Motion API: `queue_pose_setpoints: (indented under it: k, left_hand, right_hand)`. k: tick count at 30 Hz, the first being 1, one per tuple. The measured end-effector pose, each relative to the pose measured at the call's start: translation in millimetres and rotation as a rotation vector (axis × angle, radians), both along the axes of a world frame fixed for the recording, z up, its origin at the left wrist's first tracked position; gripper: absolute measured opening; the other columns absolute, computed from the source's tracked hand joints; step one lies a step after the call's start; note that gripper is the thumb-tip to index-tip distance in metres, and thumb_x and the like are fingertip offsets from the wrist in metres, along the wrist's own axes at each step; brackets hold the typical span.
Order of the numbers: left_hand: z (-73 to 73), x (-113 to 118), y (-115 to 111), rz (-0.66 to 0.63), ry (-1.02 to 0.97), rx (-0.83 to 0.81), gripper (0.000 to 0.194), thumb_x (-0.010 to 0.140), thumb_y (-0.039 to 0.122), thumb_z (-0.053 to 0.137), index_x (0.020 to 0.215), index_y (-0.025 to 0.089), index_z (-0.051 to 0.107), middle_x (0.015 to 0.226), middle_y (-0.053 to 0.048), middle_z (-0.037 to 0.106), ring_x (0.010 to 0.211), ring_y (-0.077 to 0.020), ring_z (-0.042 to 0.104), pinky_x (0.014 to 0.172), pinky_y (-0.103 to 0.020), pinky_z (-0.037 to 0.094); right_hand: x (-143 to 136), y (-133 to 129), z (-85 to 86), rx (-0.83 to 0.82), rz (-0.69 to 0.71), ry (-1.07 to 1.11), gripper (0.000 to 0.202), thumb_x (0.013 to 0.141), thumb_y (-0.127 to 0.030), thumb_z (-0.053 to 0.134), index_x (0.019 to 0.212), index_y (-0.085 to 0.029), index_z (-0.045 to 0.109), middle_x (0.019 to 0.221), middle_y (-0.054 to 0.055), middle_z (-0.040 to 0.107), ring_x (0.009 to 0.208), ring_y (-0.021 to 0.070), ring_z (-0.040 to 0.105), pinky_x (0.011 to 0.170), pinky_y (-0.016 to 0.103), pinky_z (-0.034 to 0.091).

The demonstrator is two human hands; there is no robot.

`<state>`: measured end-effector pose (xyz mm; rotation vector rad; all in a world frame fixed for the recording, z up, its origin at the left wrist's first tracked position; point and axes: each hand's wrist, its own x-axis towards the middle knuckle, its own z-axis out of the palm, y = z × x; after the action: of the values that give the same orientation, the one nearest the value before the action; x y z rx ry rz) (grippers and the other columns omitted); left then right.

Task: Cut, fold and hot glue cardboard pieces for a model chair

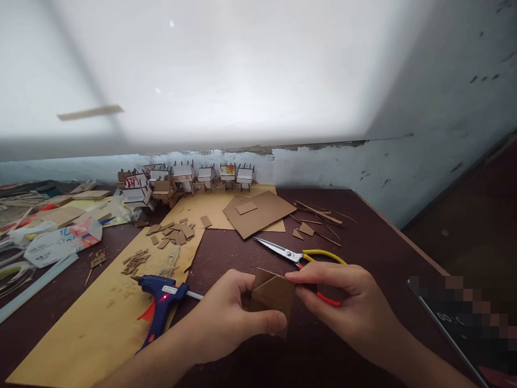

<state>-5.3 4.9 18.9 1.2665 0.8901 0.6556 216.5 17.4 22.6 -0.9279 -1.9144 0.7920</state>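
Note:
A piece of brown cardboard [274, 296] with a slanted crease or cut edge near its top is held between both hands above the dark table. My left hand [234, 318] grips its left side, thumb lying across the front. At the upper right corner, the thumb and forefinger of my right hand [343, 296] pinch it. Just behind that hand lie scissors [283, 250] with yellow and red handles, blades pointing to the far left. Left of my left hand, a blue glue gun [161, 296] with a lit red light rests on a yellow sheet [92, 323].
Small cardboard pieces [177, 234] lie on the yellow sheet. Behind the scissors are a larger cardboard sheet [258, 213] and thin strips [323, 215]. Several miniature cardboard chairs [205, 175] stand along the wall. Tape rolls [14, 275] and scraps crowd the left; a dark screen [456, 328] is at right.

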Motion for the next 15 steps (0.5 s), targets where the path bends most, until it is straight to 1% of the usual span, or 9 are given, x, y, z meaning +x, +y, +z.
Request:
queue_pose_setpoints:
  k: [3, 7, 12, 15]
  left_hand:
    - [0.1, -0.2, 0.0, -0.002, 0.012, 0.009, 0.018, 0.08, 0.027, 0.079, 0.088, 0.012, 0.073, 0.079, -0.005, 0.072, 0.073, -0.0167, 0.062, 0.07, -0.028, 0.045]
    - [0.7, -0.7, 0.1, -0.004, 0.023, 0.019, 0.018, 0.08, 0.027, 0.078, 0.086, 0.012, 0.072, 0.077, -0.004, 0.07, 0.071, -0.0159, 0.061, 0.068, -0.028, 0.044]
    - [0.2, -0.2, -0.8, -0.008, 0.029, 0.027, 0.016, 0.08, 0.026, 0.078, 0.084, 0.012, 0.072, 0.077, -0.003, 0.069, 0.071, -0.0151, 0.059, 0.068, -0.027, 0.044]
    - [-0.4, 0.2, -1.1, -0.012, 0.028, 0.03, 0.016, 0.08, 0.026, 0.078, 0.084, 0.012, 0.072, 0.076, -0.003, 0.068, 0.071, -0.0153, 0.059, 0.068, -0.027, 0.045]
  right_hand:
    - [0.9, -0.2, 2.0, -0.01, 0.02, -0.024, 0.033, 0.087, -0.006, 0.063, 0.105, -0.029, 0.079, 0.091, -0.002, 0.08, 0.082, 0.015, 0.075, 0.074, 0.023, 0.058]
    - [1.1, -2.5, 2.2, -0.046, 0.071, -0.059, 0.041, 0.09, -0.007, 0.059, 0.118, -0.031, 0.075, 0.101, -0.001, 0.08, 0.089, 0.0168, 0.075, 0.077, 0.025, 0.059]
    - [0.5, -6.1, -4.4, -0.054, 0.103, -0.062, 0.047, 0.09, -0.008, 0.056, 0.128, -0.032, 0.07, 0.114, 0.002, 0.077, 0.101, 0.0197, 0.074, 0.085, 0.028, 0.06]
    - [1.7, -6.5, -9.5, -0.032, 0.091, -0.077, 0.048, 0.092, -0.01, 0.055, 0.132, -0.032, 0.068, 0.12, 0.002, 0.075, 0.107, 0.0206, 0.072, 0.09, 0.03, 0.06]
